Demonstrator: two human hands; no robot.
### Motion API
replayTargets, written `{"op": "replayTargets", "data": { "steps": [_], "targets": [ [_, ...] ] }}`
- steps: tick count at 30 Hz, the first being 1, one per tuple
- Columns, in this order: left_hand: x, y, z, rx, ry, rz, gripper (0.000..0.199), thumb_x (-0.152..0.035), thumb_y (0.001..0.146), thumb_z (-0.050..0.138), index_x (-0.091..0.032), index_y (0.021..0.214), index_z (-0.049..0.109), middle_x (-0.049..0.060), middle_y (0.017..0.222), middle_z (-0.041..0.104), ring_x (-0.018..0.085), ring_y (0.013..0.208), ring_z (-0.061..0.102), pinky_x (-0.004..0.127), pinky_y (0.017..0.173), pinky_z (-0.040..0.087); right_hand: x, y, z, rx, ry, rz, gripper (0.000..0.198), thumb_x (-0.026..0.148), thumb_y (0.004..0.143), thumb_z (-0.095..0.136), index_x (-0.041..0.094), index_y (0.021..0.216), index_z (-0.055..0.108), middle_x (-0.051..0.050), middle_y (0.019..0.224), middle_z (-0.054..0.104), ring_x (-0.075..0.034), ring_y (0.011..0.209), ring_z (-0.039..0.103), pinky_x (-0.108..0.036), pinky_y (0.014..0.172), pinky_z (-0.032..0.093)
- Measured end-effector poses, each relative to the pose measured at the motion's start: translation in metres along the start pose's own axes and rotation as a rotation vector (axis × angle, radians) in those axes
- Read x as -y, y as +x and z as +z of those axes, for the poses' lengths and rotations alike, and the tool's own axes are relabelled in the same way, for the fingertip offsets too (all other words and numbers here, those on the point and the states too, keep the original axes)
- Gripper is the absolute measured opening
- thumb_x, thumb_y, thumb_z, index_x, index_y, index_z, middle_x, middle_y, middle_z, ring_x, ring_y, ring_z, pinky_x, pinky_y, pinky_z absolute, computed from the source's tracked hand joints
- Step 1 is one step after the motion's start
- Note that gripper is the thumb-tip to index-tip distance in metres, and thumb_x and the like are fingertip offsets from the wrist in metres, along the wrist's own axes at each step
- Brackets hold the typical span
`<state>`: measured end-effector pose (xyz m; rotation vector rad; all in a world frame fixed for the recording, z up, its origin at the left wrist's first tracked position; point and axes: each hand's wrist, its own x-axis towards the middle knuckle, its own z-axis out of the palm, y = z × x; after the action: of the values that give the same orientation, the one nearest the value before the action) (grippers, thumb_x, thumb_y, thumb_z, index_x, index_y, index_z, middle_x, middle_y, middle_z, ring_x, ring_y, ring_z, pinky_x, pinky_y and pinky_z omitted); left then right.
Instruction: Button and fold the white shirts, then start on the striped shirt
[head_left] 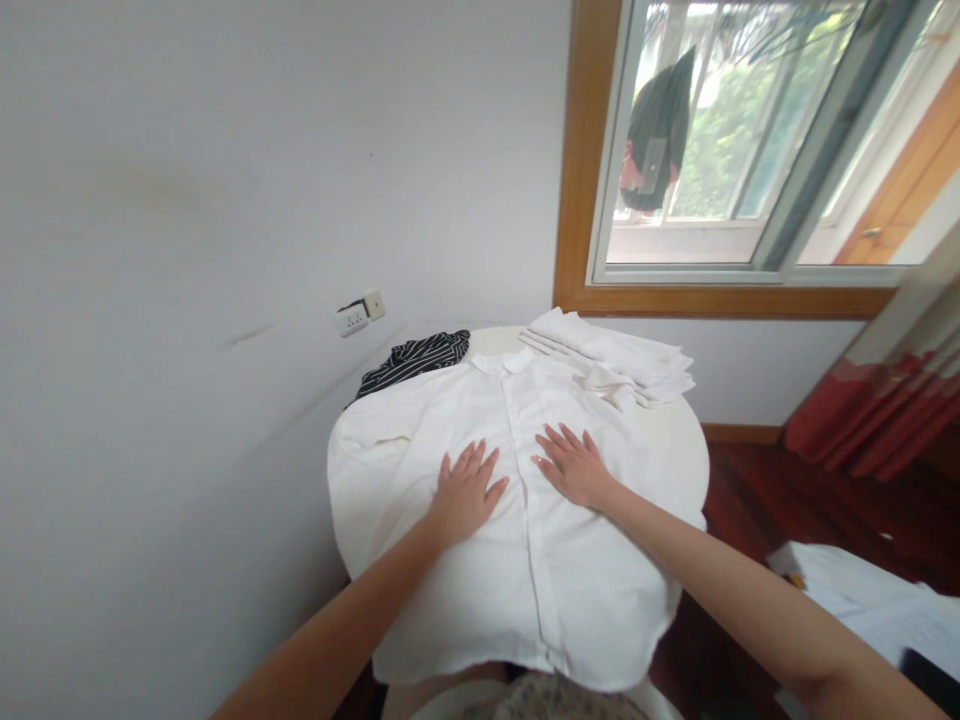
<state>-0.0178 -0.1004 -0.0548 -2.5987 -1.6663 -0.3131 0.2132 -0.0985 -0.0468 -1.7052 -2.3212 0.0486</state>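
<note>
The cloth could bunch under me if I pressed unevenly or dragged my palms, since the white shirt [480,590] is thin and loose and could slide with them. Its hem [600,668] reaches past the near edge of the bench [691,460], so a tug towards my lap might pull the whole shirt off square. A wide sweep to the far right could also knock the folded white clothes [615,350] out of line (white against white, I can't tell whether the shirt's shoulder touches them).

The shirt lies directly beneath both my hands, front up, collar [504,364] on the far side. My left hand [463,497] rests on the left half, my right hand [576,470] on the right half, slightly farther off, with the button strip [517,450] running between them. My fingers [471,462] are spread flat and released, grasping nothing. Far left, near the wall, a black striped cloth [420,360] sits beside the shirt.
</note>
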Motion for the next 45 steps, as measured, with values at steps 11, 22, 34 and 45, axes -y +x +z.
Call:
{"op": "replayTargets", "data": {
  "steps": [11, 22, 34, 45],
  "targets": [
    [0.011, 0.015, -0.021, 0.065, 0.026, 0.072, 0.049, -0.049, 0.095, 0.031, -0.025, 0.133, 0.051, 0.008, 0.143, 0.046, 0.025, 0.132, 0.040, 0.047, 0.107, 0.032, -0.030, 0.003, -0.011, 0.088, 0.045, -0.050, 0.053, 0.046, 0.095, 0.030, 0.025, 0.142, 0.040, -0.007, 0.152, 0.030, -0.025, 0.142, 0.019, -0.049, 0.113, 0.018],
    [0.033, 0.021, -0.004, -0.031, 0.060, 0.150, 0.048, -0.045, 0.094, 0.033, -0.035, 0.141, 0.038, 0.000, 0.150, 0.035, 0.029, 0.139, 0.027, 0.059, 0.109, 0.021, -0.034, -0.028, -0.006, 0.058, -0.084, -0.044, 0.069, 0.068, 0.089, 0.025, 0.033, 0.147, 0.026, -0.006, 0.155, 0.017, -0.033, 0.143, 0.011, -0.065, 0.108, 0.010],
    [0.021, 0.028, -0.056, 0.216, 0.047, 0.253, 0.044, -0.049, 0.093, 0.035, -0.027, 0.123, 0.059, 0.008, 0.128, 0.059, 0.028, 0.119, 0.052, 0.046, 0.097, 0.040, -0.020, -0.022, -0.054, 0.250, -0.001, -0.040, 0.063, 0.067, 0.083, 0.045, 0.026, 0.129, 0.056, -0.012, 0.138, 0.050, -0.033, 0.126, 0.044, -0.049, 0.102, 0.034],
    [0.034, 0.124, 0.018, -0.155, 0.039, 0.092, 0.041, -0.027, 0.094, 0.033, -0.019, 0.131, 0.051, 0.007, 0.139, 0.050, 0.020, 0.128, 0.043, 0.037, 0.109, 0.032, -0.011, 0.098, 0.009, 0.067, -0.071, 0.073, 0.054, 0.051, 0.095, 0.025, 0.030, 0.145, 0.032, -0.004, 0.154, 0.025, -0.029, 0.142, 0.017, -0.058, 0.109, 0.013]
  ]
}}
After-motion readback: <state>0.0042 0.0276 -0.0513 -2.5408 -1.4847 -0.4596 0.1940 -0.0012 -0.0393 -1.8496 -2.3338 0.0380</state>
